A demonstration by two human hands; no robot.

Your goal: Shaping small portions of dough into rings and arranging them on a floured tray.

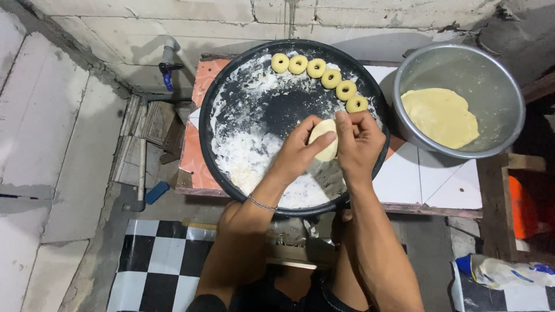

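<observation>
- Pale round lump of dough pinched between left hand and right hand, held just above the big round black tray.
- Left thumb across the lump's front, fingers curled behind; right fingertips pressed together on its upper right edge. Back half of the lump hidden by both hands.
- Far side of the fingers not visible; can't tell how deep the thumbs press.
- Thin metal bracelet on the left wrist.
- Tray dusted with white flour, thickest at left and near edge; near rim partly covered by the forearms.
- Six small yellow dough rings in an arc along the tray's far right rim, touching or nearly touching each other.
- Round grey metal bowl just right of the tray, flat slab of yellow dough lying inside; contact between bowl and tray rim hard to make out.
- Tiled tabletop under both, white and orange tiles, mostly covered.
- Crumpled white plastic bag with blue print at bottom right, on the floor, cut off by the frame edge; print too small to tell.
- Small blue block on the floor left of the table, kind unclear.
- Blue-handled tap on the wall at upper left.
- Orange object at right edge, half hidden behind a wooden post, unidentifiable.
- Black and white chequered floor below; knees and lap cut off at the bottom.
</observation>
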